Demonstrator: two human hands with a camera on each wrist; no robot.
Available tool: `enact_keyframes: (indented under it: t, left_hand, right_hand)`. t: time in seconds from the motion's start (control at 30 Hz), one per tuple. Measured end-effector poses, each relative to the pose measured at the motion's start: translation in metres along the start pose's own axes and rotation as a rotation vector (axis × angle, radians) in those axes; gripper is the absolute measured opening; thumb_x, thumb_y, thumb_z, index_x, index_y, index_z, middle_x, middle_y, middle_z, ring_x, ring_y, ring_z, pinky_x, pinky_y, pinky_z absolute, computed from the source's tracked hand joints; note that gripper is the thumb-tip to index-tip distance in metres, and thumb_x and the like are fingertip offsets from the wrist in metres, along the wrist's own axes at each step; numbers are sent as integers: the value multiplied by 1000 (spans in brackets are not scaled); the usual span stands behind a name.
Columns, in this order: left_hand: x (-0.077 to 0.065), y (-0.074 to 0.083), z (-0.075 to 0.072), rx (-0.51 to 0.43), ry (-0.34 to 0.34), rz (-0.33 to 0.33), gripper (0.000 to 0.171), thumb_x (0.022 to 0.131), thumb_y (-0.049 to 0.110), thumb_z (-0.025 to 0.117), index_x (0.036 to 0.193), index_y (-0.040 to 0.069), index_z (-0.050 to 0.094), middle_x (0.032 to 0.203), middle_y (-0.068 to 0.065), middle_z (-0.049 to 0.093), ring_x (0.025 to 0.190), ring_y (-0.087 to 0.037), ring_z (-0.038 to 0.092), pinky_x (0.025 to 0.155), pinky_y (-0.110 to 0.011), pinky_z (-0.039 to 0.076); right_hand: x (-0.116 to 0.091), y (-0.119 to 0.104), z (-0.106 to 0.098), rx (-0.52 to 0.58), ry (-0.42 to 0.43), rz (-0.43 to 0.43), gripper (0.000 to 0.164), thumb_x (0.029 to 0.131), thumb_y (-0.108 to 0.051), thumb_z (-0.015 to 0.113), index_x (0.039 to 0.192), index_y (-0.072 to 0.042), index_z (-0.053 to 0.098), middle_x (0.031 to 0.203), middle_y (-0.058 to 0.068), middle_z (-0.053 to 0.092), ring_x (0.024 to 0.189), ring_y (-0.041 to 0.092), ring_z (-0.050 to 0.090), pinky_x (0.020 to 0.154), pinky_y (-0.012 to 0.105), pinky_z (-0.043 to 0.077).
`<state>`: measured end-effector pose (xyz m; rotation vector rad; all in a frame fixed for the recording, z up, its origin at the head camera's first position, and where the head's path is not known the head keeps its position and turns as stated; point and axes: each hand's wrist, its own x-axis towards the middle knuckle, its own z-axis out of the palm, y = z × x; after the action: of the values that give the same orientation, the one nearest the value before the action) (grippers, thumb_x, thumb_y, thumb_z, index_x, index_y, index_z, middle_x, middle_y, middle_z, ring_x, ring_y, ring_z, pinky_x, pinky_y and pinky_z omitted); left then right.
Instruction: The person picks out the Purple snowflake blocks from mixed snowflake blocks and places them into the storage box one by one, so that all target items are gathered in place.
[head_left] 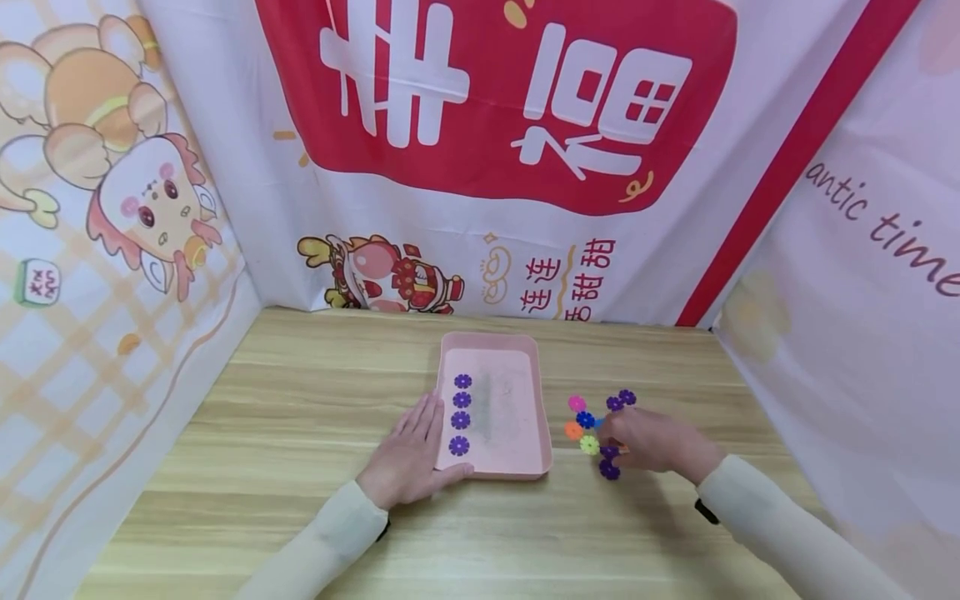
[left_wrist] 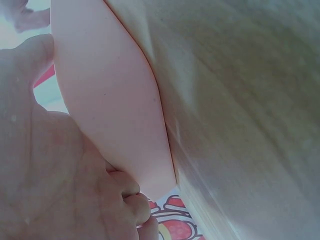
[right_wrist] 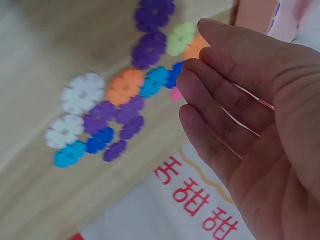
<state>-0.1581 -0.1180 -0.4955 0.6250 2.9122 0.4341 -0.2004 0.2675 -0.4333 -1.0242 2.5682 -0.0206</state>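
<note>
My left hand (head_left: pixel 405 457) rests against the left side of a shallow pink tray (head_left: pixel 517 417), fingers lying along the rim and thumb over the front-left corner. Close up in the left wrist view, its palm and fingertips touch the tray's outer wall (left_wrist: pixel 115 95). Inside the tray, several purple snowflake discs (head_left: pixel 461 420) stand in a column near the left edge. To the right of the tray, my right hand (head_left: pixel 656 442) hovers over loose snowflake discs (head_left: pixel 589 445). In the right wrist view, nothing shows between its thumb and loosely bent fingers (right_wrist: pixel 220 90).
The loose pile on the wooden table (head_left: pixel 315 367) includes white discs (right_wrist: pixel 83 93), an orange disc (right_wrist: pixel 125 86), a light blue disc (right_wrist: pixel 154 81) and purple discs (right_wrist: pixel 150 50). Printed cloth (head_left: pixel 480 250) hangs behind the table and along both sides.
</note>
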Motion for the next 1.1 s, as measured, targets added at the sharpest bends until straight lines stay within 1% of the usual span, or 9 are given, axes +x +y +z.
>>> enact_keyframes:
  t: [0.1, 0.2, 0.27, 0.33, 0.5, 0.67, 0.77, 0.97, 1.1]
  left_hand:
    - [1, 0, -1, 3, 7, 0, 110, 99, 71, 56, 164, -9, 20, 175, -27, 14, 164, -42, 16, 135, -56, 19]
    - [1, -1, -1, 14, 6, -3, 110, 99, 71, 55, 164, -9, 20, 175, -27, 14, 164, -42, 16, 135, -56, 19]
    - [1, -2, -1, 15, 6, -5, 110, 99, 72, 55, 164, -9, 20, 175, -27, 14, 164, -42, 16, 135, -56, 20]
    - [1, -2, -1, 17, 4, -7, 109, 99, 72, 54, 165, -8, 20, 175, -27, 14, 164, -42, 16, 135, -56, 20]
    - [1, -2, -1, 18, 4, -3, 110, 99, 73, 53, 165, -8, 20, 175, -27, 14, 164, -42, 16, 135, -56, 20]
    - [2, -2, 0, 18, 5, -2, 110, 99, 73, 53, 165, -8, 19, 175, -26, 13, 165, -41, 15, 135, -56, 20]
    - [3, -2, 1, 23, 6, -2, 110, 99, 73, 53, 165, -8, 20, 175, -26, 13, 165, -41, 15, 135, -56, 20]
    - [2, -2, 2, 21, 8, -1, 110, 98, 73, 53, 165, -8, 19, 176, -26, 12, 165, -42, 15, 135, -55, 20]
    - [1, -1, 2, 16, 5, 0, 110, 99, 73, 53, 165, -8, 19, 176, -26, 11, 165, -42, 15, 135, -55, 20]
  right_hand:
    - [-3, 2, 7, 27, 20, 15, 14, 88, -11, 86, 96, -12, 74, 88, -1, 71, 76, 8, 60, 65, 22, 55]
    - [-5, 4, 15, 54, 25, 39, 19, 89, -11, 85, 105, -11, 76, 98, 0, 74, 87, 14, 68, 74, 27, 61]
    - [-5, 5, 20, 56, 37, 30, 22, 88, -11, 86, 109, -11, 77, 103, 1, 76, 92, 14, 71, 78, 29, 64]
    - [-5, 7, 26, 55, 53, 10, 24, 88, -10, 86, 111, -11, 79, 104, 0, 77, 92, 12, 72, 78, 29, 64]
    - [-4, 12, 36, 75, 92, -45, 24, 85, -5, 87, 107, -11, 80, 96, -3, 76, 82, 4, 64, 70, 23, 60]
    - [-4, 13, 39, 79, 134, -89, 22, 84, -1, 86, 103, -10, 79, 91, -3, 74, 78, 4, 61, 66, 21, 56]
    - [-3, 14, 39, 69, 145, -89, 23, 84, -1, 85, 105, -9, 80, 93, -2, 76, 79, 4, 62, 67, 22, 57]
    - [1, 14, 38, 77, 114, -39, 22, 86, -5, 86, 107, -10, 81, 97, -1, 77, 84, 4, 66, 72, 23, 61]
    - [2, 15, 38, 106, 92, -11, 22, 86, -6, 86, 107, -10, 81, 97, -2, 76, 84, 3, 64, 72, 23, 60]
